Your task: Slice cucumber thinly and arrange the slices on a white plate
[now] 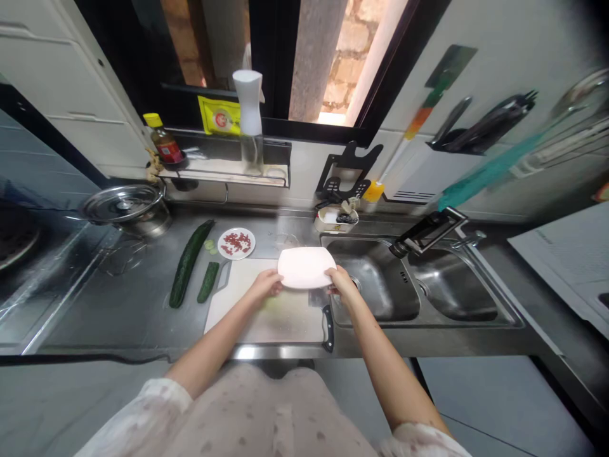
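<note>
Both hands hold a white plate (pixel 307 266) with rounded corners above the cutting board. My left hand (pixel 269 284) grips its left end and my right hand (pixel 339 280) its right end, fingers closed on the rim. Under the plate lies the pale cutting board (pixel 257 324), with a faint greenish patch on it. At the board's right edge is a knife (pixel 328 329); only its black handle shows plainly. Left of the board lie a long cucumber (pixel 191 263), a shorter cucumber piece (pixel 208 282) and a few pale green slices (pixel 210 246).
Behind the board stands a small dish (pixel 236 244) of chopped reddish bits. A lidded steel pot (pixel 128 212) is at the left. To the right, the double sink (pixel 380 285) has a black faucet (pixel 423 231). A shelf (pixel 228 174) carries bottles along the window.
</note>
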The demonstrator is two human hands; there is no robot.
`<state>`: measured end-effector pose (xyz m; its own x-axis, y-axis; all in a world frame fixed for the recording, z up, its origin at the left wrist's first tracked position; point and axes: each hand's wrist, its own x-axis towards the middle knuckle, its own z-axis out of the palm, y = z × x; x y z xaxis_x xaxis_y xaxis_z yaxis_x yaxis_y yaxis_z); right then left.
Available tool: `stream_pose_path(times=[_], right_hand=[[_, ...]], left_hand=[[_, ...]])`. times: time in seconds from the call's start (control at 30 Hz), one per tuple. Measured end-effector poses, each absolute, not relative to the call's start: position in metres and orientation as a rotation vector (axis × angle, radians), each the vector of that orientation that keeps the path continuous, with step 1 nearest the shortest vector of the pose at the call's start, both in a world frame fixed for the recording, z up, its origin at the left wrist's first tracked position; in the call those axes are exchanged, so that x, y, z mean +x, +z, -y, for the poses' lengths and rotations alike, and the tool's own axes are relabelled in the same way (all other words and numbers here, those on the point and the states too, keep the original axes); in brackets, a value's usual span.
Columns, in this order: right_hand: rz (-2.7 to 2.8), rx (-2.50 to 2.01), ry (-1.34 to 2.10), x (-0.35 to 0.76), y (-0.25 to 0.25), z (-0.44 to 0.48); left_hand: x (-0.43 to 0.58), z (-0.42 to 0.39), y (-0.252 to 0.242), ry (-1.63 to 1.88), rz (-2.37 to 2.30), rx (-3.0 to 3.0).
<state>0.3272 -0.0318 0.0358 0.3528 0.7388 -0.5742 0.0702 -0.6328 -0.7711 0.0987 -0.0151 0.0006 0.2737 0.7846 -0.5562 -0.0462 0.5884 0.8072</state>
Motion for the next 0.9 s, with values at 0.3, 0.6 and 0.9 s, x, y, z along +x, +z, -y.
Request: stream_pose_path(times=[0.3,0.6,0.9], right_hand=[[1.372,-1.969,1.112,0.308,-0.003,-0.037],[1.706,-2.210,0.865,0.295,-0.023,-0.068],[1.781,-2.292,0.792,0.288,-0.035,-0.080]], left_hand=[[0.072,-0.045,-0.013,0.690,-1.388,1.039],[0.067,-0.080,-0.031,0.428,-1.686,1.508],[0.067,-0.091,-0.043,0.302,-1.832,1.673]])
